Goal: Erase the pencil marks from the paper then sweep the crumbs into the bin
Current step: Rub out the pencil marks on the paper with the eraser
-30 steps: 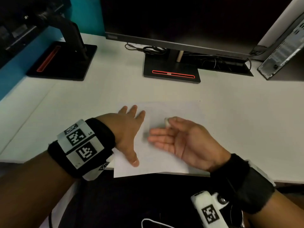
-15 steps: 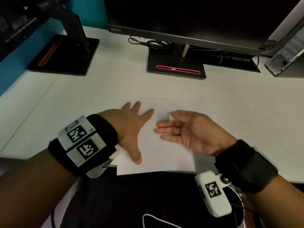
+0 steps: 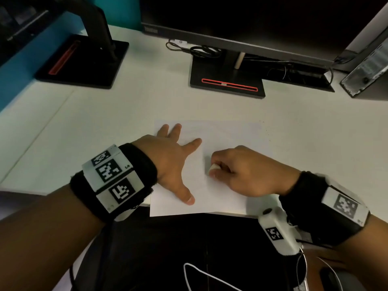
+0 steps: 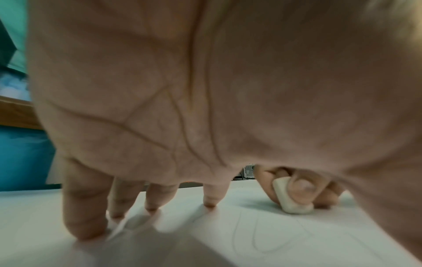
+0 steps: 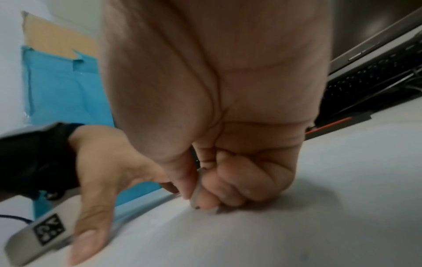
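A white sheet of paper [image 3: 222, 135] lies at the desk's near edge, its front corner overhanging. My left hand [image 3: 174, 158] rests flat on the sheet's left side, fingers spread and straight, thumb toward me. My right hand [image 3: 237, 171] pinches a small white eraser [image 3: 213, 167] between thumb and fingers and presses its end onto the paper. In the left wrist view the eraser [image 4: 290, 196] stands tilted on the sheet, with faint pencil lines [image 4: 248, 234] in front of it. The right wrist view shows the eraser [image 5: 198, 189] edge-on in the curled fingers. No bin is in view.
A monitor base with a red stripe [image 3: 227, 84] stands behind the paper, with cables [image 3: 201, 50] beside it. A second black stand [image 3: 84, 59] is at the back left. A computer case [image 3: 369, 72] leans at the back right. Bare white desk [image 3: 315, 143] lies right of the paper.
My right hand turned palm-down, curled its fingers and brought the eraser down onto the paper. The left hand stayed flat on the sheet.
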